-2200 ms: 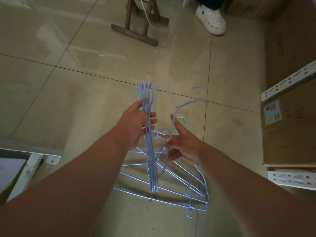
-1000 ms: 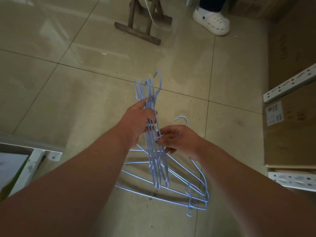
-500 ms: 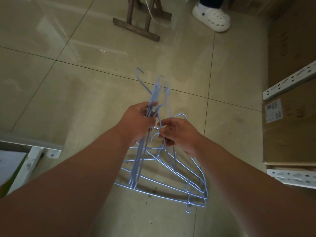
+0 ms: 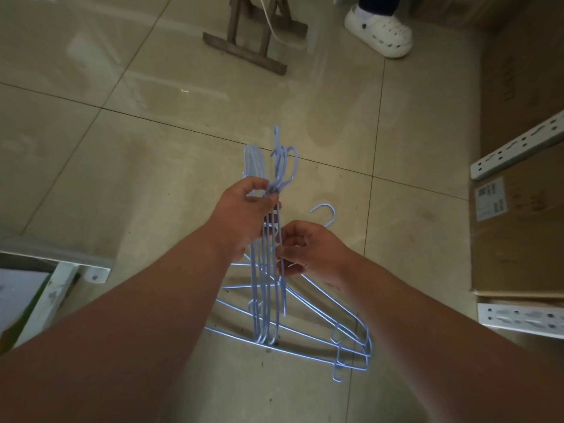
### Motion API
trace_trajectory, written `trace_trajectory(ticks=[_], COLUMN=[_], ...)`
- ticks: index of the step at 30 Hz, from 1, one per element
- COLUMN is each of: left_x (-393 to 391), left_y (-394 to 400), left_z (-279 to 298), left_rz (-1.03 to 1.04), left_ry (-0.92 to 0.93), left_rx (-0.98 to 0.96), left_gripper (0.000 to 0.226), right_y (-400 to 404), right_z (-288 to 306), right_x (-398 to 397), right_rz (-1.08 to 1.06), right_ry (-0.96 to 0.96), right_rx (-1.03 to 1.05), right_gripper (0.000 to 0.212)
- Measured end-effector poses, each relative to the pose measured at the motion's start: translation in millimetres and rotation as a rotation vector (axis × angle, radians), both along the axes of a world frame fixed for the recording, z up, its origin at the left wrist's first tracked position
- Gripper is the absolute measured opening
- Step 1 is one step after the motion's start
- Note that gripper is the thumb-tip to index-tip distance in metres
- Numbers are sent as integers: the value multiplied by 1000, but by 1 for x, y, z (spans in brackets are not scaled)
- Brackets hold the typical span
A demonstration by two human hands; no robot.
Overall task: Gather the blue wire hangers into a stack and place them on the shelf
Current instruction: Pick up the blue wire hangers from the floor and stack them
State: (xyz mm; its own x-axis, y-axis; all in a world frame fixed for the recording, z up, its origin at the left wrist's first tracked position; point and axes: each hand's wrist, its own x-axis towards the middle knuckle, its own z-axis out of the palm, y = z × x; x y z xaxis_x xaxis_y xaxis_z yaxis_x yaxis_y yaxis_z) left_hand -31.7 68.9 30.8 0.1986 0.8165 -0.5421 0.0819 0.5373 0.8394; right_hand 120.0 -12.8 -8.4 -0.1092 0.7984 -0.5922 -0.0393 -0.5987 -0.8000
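A bundle of several blue wire hangers (image 4: 268, 300) hangs edge-on in the middle of the head view, hooks pointing up and away. My left hand (image 4: 244, 212) grips the bundle near the necks. My right hand (image 4: 308, 248) pinches the wires on the bundle's right side, just below the left hand. More blue hangers (image 4: 332, 337) lie flat on the tiled floor beneath, overlapping, with one hook (image 4: 326, 213) showing beyond my right hand.
A white metal shelf upright (image 4: 515, 149) and cardboard boxes (image 4: 518, 239) stand at the right. A second white shelf frame (image 4: 61, 282) is at the lower left. A wooden stand (image 4: 247, 47) and another person's white shoe (image 4: 380, 30) are at the top.
The held hangers were splayed half a second ago; they are now drawn together into one upright bundle. My right hand has slid a little lower along the wires.
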Motion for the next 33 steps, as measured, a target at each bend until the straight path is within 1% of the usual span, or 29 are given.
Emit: trace_trajectory(ticks=[5, 10, 15, 17, 18, 20, 23, 25, 27, 30, 33], left_x=[0, -1, 1, 1, 1, 0, -3, -4, -3, -2, -1], left_y=[-3, -2, -1, 0, 0, 1, 2, 4, 7, 9, 7], left_z=[-1, 4, 9, 11, 12, 11, 10, 11, 15, 18, 18], left_rz=[-47, -60, -123, -143, -148, -159, -162, -146, -128, -95, -35], left_ry=[47, 65, 75, 83, 85, 92, 126, 125, 106, 93, 48], left_rx=[41, 13, -11, -21, -23, -11, 41, 50, 39, 39, 15], left_gripper=[32, 21, 22, 22, 21, 21, 22, 21, 20, 18, 17], right_y=[3, 3, 1, 1, 1, 1, 3, 3, 1, -2, -2], right_z=[1, -1, -3, -4, -4, -4, -7, -9, -12, -15, -10], right_x=[-4, -4, -4, -5, -5, -5, 1, 5, 5, 2, -3], right_rz=[-64, -87, -96, -102, -105, -115, -109, -104, -114, -143, -159], right_ry=[-5, -56, -119, -146, -164, -220, -352, -388, -355, -259, -166], right_rx=[15, 12, 14, 16, 20, 38, 76, 69, 55, 22, 3], right_gripper=[12, 10, 3, 11, 11, 7, 6, 7, 1, 8, 5])
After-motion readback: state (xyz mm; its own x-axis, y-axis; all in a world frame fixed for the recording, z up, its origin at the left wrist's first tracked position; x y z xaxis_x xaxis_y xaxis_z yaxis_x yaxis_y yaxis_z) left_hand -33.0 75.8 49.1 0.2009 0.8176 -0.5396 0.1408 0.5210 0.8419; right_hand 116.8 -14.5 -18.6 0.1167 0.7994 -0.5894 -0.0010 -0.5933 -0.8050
